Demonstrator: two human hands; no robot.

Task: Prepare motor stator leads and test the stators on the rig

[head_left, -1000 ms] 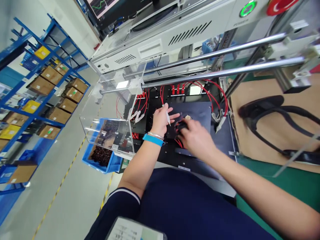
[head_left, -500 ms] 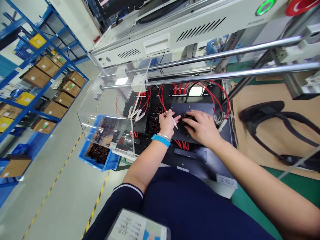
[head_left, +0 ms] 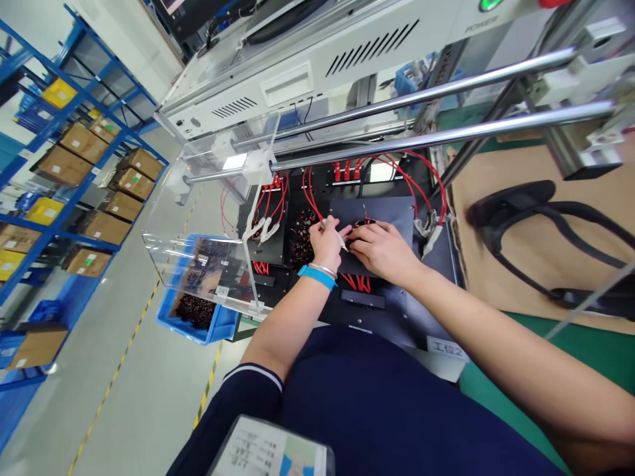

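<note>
My left hand (head_left: 325, 247) is closed around a slim white pen (head_left: 342, 242), its tip pointing down and to the right. Under the fingers of my right hand (head_left: 381, 251) lies a round cluster of small dark parts with copper-coloured bits (head_left: 366, 223), on a raised dark plate (head_left: 403, 210). The right fingers are bent and close together; what they grip, if anything, is hidden. The pen tip is close to the right fingertips. Left of the plate, beside my left hand, sits a heap of similar small parts (head_left: 301, 243).
Red wires (head_left: 436, 178) loop behind the plate. Two metal rods (head_left: 421, 135) cross above the work area, and a clear plastic guard (head_left: 198, 264) stands at left. A blue bin (head_left: 225, 324) of dark parts is beyond it. A black strap-like object (head_left: 516, 225) lies on cardboard at right.
My right hand has shifted left over the cluster, towards the pen, and its fingers are closer together. The left hand still holds the pen. The whole view has shifted slightly.
</note>
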